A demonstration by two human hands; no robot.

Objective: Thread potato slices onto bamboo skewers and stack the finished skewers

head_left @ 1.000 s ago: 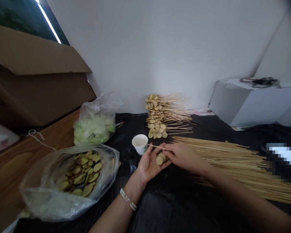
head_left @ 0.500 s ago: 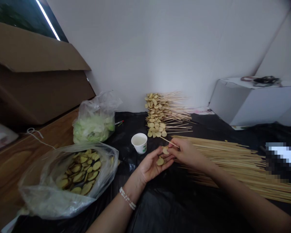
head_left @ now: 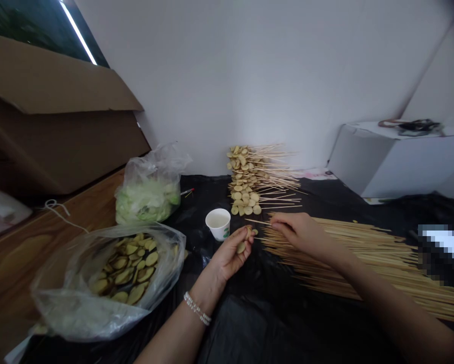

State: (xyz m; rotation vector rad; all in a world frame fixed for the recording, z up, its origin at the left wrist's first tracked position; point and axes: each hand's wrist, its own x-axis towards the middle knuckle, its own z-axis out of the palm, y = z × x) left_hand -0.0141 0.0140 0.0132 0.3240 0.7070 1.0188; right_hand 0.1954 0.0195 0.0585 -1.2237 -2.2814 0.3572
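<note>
My left hand [head_left: 230, 255], with a beaded bracelet at the wrist, is curled around potato slices [head_left: 241, 247] just right of the white paper cup [head_left: 218, 224]. My right hand [head_left: 293, 230] pinches a wooden skewer [head_left: 257, 221] whose tip points left, above the slices and apart from them. Under and beside my right arm lies a wide spread of bare skewers [head_left: 348, 247]. Behind my hands, skewers loaded with potato slices [head_left: 245, 194] are stacked with their sticks pointing right.
An open plastic bag [head_left: 71, 303] of potato slices lies at the left, with a tied bag of green vegetable [head_left: 147, 199] behind it. A cardboard box [head_left: 60, 146] stands back left, a white box [head_left: 412, 162] back right.
My right hand has moved slightly right and up with the skewer, away from my left hand. The fingers of my left hand have curled in around the slices.
</note>
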